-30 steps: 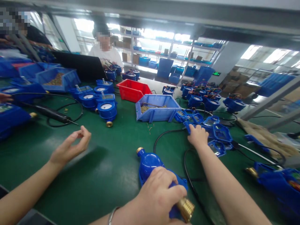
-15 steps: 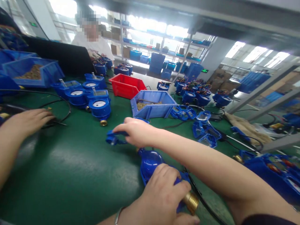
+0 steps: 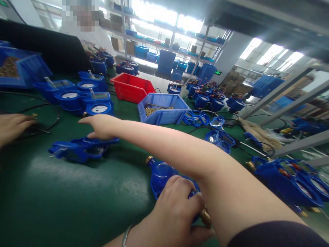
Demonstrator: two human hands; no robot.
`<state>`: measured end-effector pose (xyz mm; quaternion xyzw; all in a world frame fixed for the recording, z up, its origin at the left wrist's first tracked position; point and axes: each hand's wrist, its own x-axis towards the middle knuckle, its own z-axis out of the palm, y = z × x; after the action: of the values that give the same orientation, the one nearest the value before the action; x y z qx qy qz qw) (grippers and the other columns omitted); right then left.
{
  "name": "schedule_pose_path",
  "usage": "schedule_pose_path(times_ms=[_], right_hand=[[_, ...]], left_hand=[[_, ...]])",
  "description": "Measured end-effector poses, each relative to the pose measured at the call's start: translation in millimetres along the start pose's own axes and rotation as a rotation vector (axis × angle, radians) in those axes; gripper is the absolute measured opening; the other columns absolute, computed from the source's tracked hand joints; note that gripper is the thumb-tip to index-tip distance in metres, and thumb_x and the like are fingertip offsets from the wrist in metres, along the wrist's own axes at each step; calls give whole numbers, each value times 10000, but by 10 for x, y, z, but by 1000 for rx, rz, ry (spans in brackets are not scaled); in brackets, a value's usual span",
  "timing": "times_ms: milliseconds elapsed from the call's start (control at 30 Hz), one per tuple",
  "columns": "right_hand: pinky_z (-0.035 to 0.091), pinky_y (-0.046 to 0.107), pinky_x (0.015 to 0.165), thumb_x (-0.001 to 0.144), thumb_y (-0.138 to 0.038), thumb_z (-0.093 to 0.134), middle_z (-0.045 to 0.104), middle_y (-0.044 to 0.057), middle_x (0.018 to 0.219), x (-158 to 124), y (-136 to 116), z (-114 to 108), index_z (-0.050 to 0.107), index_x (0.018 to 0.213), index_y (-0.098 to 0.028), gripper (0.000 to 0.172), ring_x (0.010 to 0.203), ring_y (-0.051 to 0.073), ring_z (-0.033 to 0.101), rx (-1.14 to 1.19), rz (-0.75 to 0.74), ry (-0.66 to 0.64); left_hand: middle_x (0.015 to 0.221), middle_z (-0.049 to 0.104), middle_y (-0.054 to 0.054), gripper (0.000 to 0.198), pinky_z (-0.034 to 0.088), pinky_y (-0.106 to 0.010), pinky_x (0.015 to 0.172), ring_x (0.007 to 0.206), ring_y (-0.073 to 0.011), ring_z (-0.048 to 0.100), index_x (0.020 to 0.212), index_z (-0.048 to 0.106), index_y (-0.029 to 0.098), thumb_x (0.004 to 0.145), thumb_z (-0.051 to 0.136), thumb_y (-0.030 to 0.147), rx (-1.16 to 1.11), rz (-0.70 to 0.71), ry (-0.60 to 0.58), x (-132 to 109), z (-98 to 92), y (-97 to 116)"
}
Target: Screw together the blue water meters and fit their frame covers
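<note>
My left hand (image 3: 177, 202), with a bracelet at the wrist, is closed around a blue water meter (image 3: 161, 173) low in the middle of the view. The meter lies with its smooth rounded side up, and brass threaded ends (image 3: 149, 160) stick out of it. My right hand (image 3: 101, 126) reaches far across to the left, index finger stretched out and thumb apart. Just below it are blue plastic meter covers (image 3: 74, 151), slightly blurred, on the green table (image 3: 102, 192). Whether the right hand touches them cannot be made out.
Blue meters with white dials (image 3: 99, 109) stand behind my right hand. A red bin (image 3: 131, 87) and a blue bin (image 3: 164, 111) of small brass parts are beyond. Another person's hand (image 3: 15, 127) rests at the left edge by a black cable. More meters (image 3: 290, 181) lie right.
My right hand has swung left, and the blue covers it gripped now lie further left beneath it. My left hand stays on the meter. The view has turned slightly.
</note>
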<state>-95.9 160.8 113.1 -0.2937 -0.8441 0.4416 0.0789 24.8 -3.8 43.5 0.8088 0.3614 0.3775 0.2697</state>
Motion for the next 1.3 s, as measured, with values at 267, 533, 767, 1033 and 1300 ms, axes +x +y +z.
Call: schedule_pose_path(times_ms=[267,533,767,1033,1300], right_hand=[[450,357,959,714,57,577,604,116,1193,-1213,424,-834,524,1228,-73,533,1107,213,568,-192,-22,135],[454,463,961,636,-82,662,605,108,1213,-3162,1328,-498,544,1233,-163,614,1089,259,591,123,286,147],[326,483,1054,753,-304,672,427,150,1385,-3332,1415,526,389,1359,-149,687,1287,306,379,258,98,201],[361,424,1026,615,-460,786,524,74,1288,-3220,1378,823,468,1262,-230,756,1191,271,480,830,59,502],[470,257,615,713,-515,690,640,25,874,-3210,1103,765,578,1084,-219,488,653,141,580,1148,196,739]], left_hand=[[1003,558,-92,384,428,-450,852,922,-259,508,980,599,189,713,678,454,104,-45,-99,31,-72,64],[1005,586,-94,296,423,-431,838,927,-258,530,928,623,184,692,677,355,113,-64,-69,58,-58,88],[889,629,-73,267,439,-402,801,841,-231,570,838,621,178,616,693,309,67,-52,37,85,-38,155],[816,627,-47,107,480,-315,699,768,-188,587,775,689,193,679,656,227,-190,-186,242,-50,-180,148],[799,625,-64,183,473,-249,583,715,-172,558,699,718,179,646,699,353,-786,-378,597,-199,-247,132]])
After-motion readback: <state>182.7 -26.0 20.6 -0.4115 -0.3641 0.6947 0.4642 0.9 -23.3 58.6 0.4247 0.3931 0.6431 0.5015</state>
